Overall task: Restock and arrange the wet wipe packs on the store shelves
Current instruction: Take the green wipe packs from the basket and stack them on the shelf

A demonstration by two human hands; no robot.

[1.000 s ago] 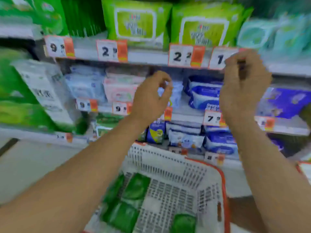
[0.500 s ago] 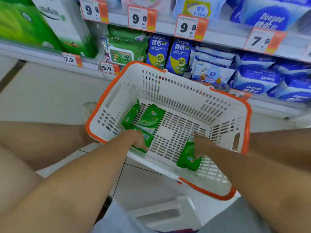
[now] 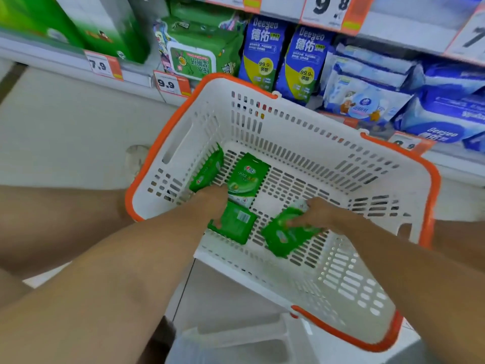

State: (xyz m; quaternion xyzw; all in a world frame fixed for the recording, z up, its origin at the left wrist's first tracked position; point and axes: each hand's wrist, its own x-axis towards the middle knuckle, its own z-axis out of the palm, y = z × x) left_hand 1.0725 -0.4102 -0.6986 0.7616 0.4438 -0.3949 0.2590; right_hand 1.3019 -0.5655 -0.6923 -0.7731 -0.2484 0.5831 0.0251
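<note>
Two tiers of white metal store shelving (image 3: 409, 35) ran across the top of my view, the lower one stocked with large green wipe packs (image 3: 194, 52), tall blue pouches (image 3: 265, 52) and pale blue bundles (image 3: 367, 82), each facing outward above orange-and-white price tags (image 3: 172, 84), I judged so that shoppers could read them. Below them sat the white slotted plastic basket with an orange rim (image 3: 433, 179), tilted toward me, presumably to bring its floor within reach. Inside it lay the small green foil wet wipe packs: one leaned on edge against the left wall (image 3: 207, 170), one lay flat near the middle of the floor (image 3: 246, 177). My left hand (image 3: 214, 200) was closed on a third pack (image 3: 235, 223) near the basket's near-left part, thumb under its edge. My right hand (image 3: 316, 214) gripped a fourth pack (image 3: 284, 236) toward the near edge, crumpling the foil slightly. Taking one in each hand, I reckoned, would halve the trips to the shelf. Both packs seemed barely lifted off the floor.
</note>
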